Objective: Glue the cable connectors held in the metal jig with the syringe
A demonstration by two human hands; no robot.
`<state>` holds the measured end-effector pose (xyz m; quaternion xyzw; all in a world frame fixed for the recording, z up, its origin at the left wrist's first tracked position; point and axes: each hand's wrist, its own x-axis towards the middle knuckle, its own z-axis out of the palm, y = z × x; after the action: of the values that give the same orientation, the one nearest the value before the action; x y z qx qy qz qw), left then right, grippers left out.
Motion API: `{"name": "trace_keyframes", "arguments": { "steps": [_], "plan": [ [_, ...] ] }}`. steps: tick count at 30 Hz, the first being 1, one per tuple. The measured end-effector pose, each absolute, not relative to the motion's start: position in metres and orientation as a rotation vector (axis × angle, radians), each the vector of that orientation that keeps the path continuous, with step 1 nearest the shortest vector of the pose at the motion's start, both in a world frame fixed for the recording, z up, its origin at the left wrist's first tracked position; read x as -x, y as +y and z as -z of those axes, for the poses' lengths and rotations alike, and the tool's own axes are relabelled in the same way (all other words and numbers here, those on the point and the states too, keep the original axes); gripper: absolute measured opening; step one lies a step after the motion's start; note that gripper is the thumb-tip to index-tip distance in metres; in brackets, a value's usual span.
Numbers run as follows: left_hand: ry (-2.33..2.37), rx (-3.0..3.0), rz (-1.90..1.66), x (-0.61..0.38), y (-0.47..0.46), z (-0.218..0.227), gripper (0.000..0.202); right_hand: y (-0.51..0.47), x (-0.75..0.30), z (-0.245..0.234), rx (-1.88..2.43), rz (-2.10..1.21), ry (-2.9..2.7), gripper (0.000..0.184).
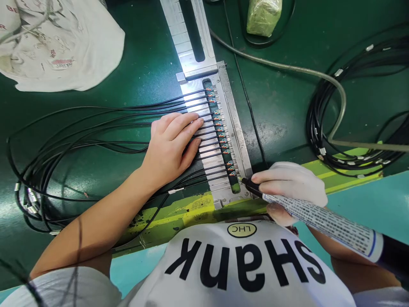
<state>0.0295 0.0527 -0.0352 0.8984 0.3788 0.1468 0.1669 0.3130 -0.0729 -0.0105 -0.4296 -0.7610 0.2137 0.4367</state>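
My bare left hand [174, 143] lies palm down over a row of black cables [128, 114], its fingertips on the slotted metal fixture [209, 160]. Small connector ends [220, 123] with tiny coloured wires line the fixture's long opening, each at the tip of a cable. In a white glove, my right hand [290, 187] is closed around a marker pen [319, 219] with a white printed label. The pen's dark tip is at the fixture's lower right edge, close to the lowest connector. Part of the right palm is hidden behind the pen.
A hinged-looking slotted metal plate [191, 38] extends from the fixture's far end. Coiled black cables [319, 111] lie at right, and another coil [35, 192] at left. A white bag [89, 47], a wrapped greenish block [264, 17] and a grey hose [287, 66] are on the green table.
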Motion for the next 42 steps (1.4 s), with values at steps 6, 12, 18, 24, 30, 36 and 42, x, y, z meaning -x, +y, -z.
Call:
{"name": "trace_keyframes", "arguments": {
  "steps": [6, 12, 18, 24, 30, 36, 42],
  "plan": [
    [1.083, -2.581, -0.404, -0.0301, 0.0528, 0.0343, 0.046, -0.0710, -0.3133, 0.0101, 1.070, -0.561, -1.909, 0.013],
    [1.095, -2.569, -0.385, -0.0297, 0.0531, 0.0344, 0.046, -0.0691, -0.3130, 0.0088, 1.055, -0.560, -1.901, 0.016],
    [1.082, -2.563, -0.405, -0.0291, 0.0531, 0.0351, 0.048, -0.0691, -0.3133, 0.0099, 1.073, -0.588, -1.893, 0.014],
    [1.084, -2.539, -0.388, -0.0285, 0.0534, 0.0357, 0.048, -0.0672, -0.3120, 0.0087, 1.098, -0.557, -1.907, 0.013],
    [1.079, -2.530, -0.394, -0.0285, 0.0535, 0.0351, 0.048, -0.0646, -0.3106, 0.0073, 1.078, -0.568, -1.895, 0.017],
    [1.090, -2.506, -0.385, -0.0294, 0.0535, 0.0333, 0.046, -0.0644, -0.3099, 0.0091, 1.066, -0.552, -1.867, 0.015],
    [1.078, -2.504, -0.392, -0.0292, 0.0535, 0.0332, 0.048, -0.0637, -0.3105, 0.0085, 1.072, -0.554, -1.905, 0.013]
  ]
}}
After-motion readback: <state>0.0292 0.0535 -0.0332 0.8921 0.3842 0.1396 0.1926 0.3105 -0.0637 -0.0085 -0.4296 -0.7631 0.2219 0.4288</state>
